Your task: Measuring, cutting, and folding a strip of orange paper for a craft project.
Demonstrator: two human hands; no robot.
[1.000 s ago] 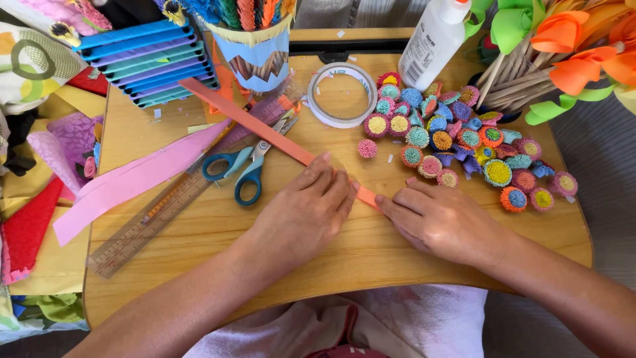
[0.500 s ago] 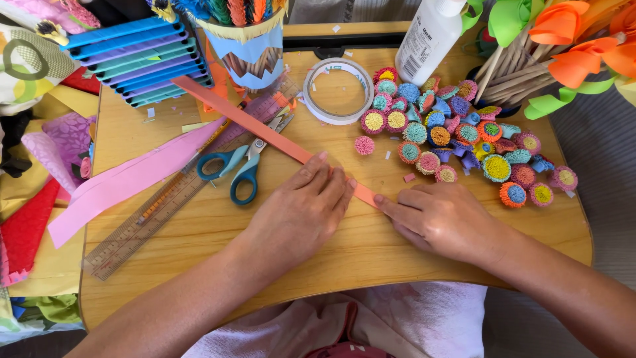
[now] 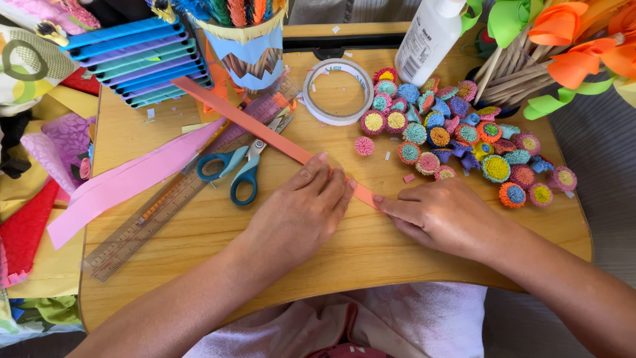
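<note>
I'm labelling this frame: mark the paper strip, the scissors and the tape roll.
Paper strip (image 3: 255, 124), head view, bare middle stretch.
Scissors (image 3: 242, 180), head view, blue handle loop.
Tape roll (image 3: 311, 99), head view, left rim.

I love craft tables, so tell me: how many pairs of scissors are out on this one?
1. The blue-handled scissors lie open on the wooden table, just beyond the left hand, beside the ruler. Others may be hidden among the clutter.

A single head-worn camera looks almost straight down, from close above, at a wooden tabletop (image 3: 199, 232) that fills most of the frame. Both forearms enter from the lower edge. The person's lap shows at bottom centre; the far corners are probably cropped clutter.
</note>
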